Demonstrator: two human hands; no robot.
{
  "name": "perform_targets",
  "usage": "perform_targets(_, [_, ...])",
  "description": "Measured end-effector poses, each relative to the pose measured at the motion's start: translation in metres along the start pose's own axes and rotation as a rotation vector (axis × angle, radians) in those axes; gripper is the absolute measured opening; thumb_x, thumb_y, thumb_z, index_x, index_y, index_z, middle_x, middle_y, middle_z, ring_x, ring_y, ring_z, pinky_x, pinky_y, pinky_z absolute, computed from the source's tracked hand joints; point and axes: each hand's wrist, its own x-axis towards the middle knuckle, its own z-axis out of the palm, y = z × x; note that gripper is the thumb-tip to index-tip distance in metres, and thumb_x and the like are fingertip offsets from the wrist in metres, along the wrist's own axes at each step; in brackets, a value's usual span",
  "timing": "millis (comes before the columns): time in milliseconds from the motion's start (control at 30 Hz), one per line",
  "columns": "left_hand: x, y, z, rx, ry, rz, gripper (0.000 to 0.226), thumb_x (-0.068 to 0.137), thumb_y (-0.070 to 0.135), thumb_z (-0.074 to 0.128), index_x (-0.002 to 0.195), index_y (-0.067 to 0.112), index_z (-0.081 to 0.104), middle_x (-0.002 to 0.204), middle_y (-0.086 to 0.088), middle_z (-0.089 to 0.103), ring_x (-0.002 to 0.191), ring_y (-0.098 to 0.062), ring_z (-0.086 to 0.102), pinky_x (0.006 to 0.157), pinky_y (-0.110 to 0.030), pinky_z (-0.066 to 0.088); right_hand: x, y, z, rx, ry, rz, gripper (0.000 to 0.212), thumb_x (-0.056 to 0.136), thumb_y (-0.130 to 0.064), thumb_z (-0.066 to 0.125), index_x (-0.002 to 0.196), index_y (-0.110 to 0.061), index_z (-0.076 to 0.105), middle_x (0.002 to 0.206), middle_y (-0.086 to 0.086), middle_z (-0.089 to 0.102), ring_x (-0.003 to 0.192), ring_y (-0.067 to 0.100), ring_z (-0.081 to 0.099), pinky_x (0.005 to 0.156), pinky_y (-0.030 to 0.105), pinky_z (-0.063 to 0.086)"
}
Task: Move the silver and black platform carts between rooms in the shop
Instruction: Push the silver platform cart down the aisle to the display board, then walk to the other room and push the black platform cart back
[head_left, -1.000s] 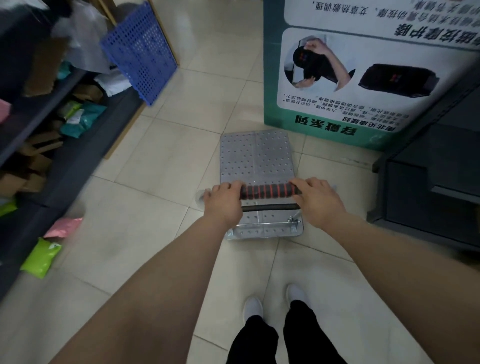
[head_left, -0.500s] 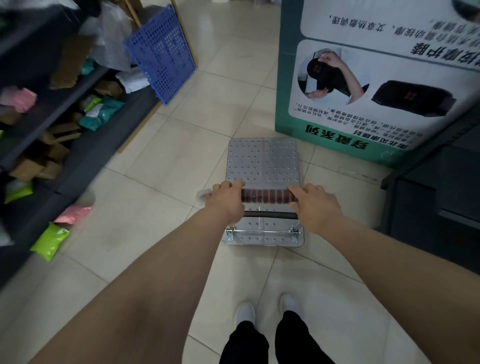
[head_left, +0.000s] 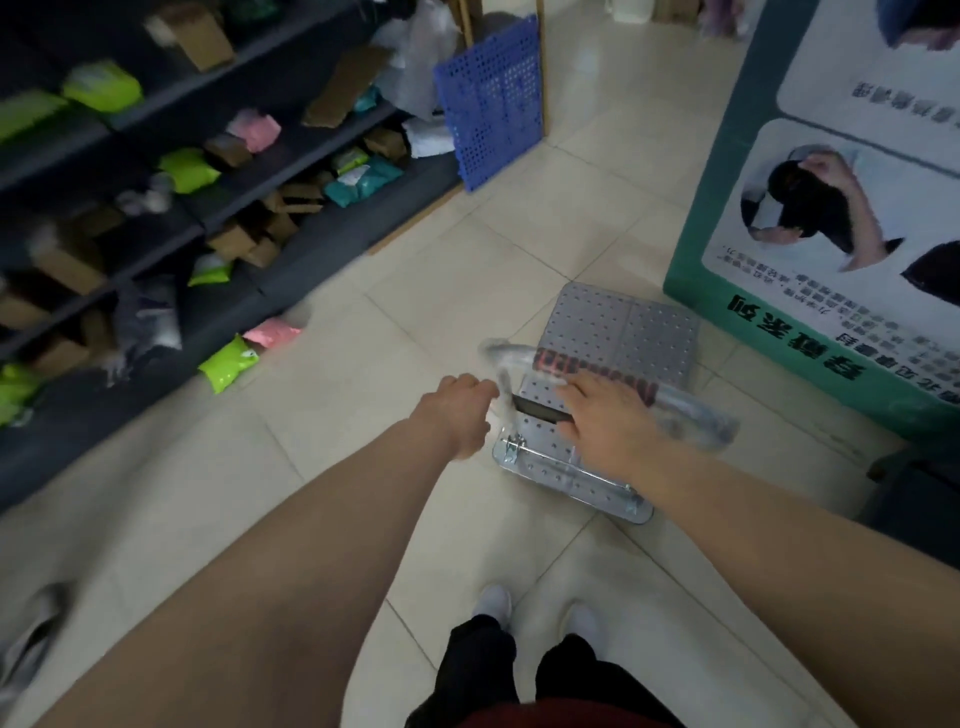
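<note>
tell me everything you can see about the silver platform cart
The silver platform cart stands on the tiled floor beside the green sign board. Its flat metal deck is dotted with holes, with a hinge bar across the near edge. The upright handle has a red and black grip, blurred by motion. The right hand lies on the handle; the left hand sits at its left end, grip unclear.

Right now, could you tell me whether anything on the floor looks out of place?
Yes: a lime green packet and a pink packet lie on the tiles against the foot of the dark shelving, rather than on its shelves, left of the silver cart.
</note>
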Motion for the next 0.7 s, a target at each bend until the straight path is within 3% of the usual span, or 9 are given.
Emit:
perform_targets(133, [-0.047, -0.033, 0.024, -0.116, -0.022, -0.191, 0.05, 0.096, 0.022, 0.05, 0.143, 0.02, 0.035, 0.145, -0.006, 0.038, 0.134, -0.029, 0.032, 0.104, -0.046, 0.039, 0.011, -0.035, 0.01, -0.069, -0.124, -0.171, 0.043, 0.097, -0.038, 0.039, 0.132, -0.013, 0.042, 0.128, 0.008, 0.051, 0.119, 0.025, 0.047, 0.101, 0.041, 0.04])
perform_targets(400, [-0.166, -0.094, 0.071, -0.334, 0.032, -0.518, 0.053, 0.095, 0.027, 0.052, 0.144, 0.02, 0.035, 0.146, -0.007, 0.039, 0.134, -0.029, 0.034, 0.107, -0.048, 0.039, 0.008, -0.148, 0.032, -0.177, -0.289, -0.463, 0.047, 0.098, -0.039, 0.039, 0.137, -0.015, 0.04, 0.142, 0.007, 0.042, 0.133, 0.026, 0.037, 0.104, 0.041, 0.035])
perform_targets(700, [-0.34, -0.151, 0.159, -0.565, 0.059, -0.865, 0.055, 0.094, 0.028, 0.054, 0.145, 0.02, 0.034, 0.146, -0.008, 0.04, 0.134, -0.029, 0.036, 0.105, -0.045, 0.039, -0.054, -0.312, 0.066, -0.291, -0.386, -0.734, 0.052, 0.097, -0.043, 0.037, 0.142, -0.017, 0.037, 0.148, 0.005, 0.037, 0.135, 0.026, 0.034, 0.106, 0.041, 0.033])
